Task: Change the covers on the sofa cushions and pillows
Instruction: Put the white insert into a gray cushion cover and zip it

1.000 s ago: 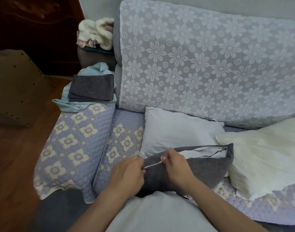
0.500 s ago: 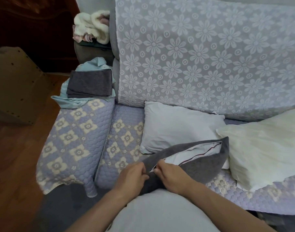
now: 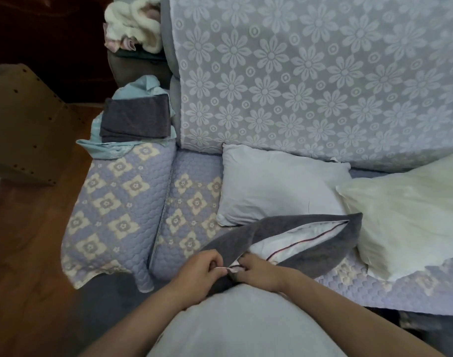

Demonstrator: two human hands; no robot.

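At the lower centre of the frame, the left hand [image 3: 203, 273] and right hand [image 3: 257, 273] meet at the near corner of the grey cover [image 3: 320, 256], each grip pinching its edge there. The cover gapes open along its side, showing the white pillow [image 3: 297, 239] inside. Behind it on the quilted sofa seat [image 3: 192, 191] lie a bare white pillow [image 3: 277, 186] and, at right, a cream pillow [image 3: 410, 215]. Folded grey covers [image 3: 136, 119] sit on the armrest at upper left.

A grey cover [image 3: 310, 249], gaping over a white pillow [image 3: 292, 239], is pinched at its near end by the left hand [image 3: 202, 273] and right hand [image 3: 259, 271] on the quilted sofa seat [image 3: 192, 202].
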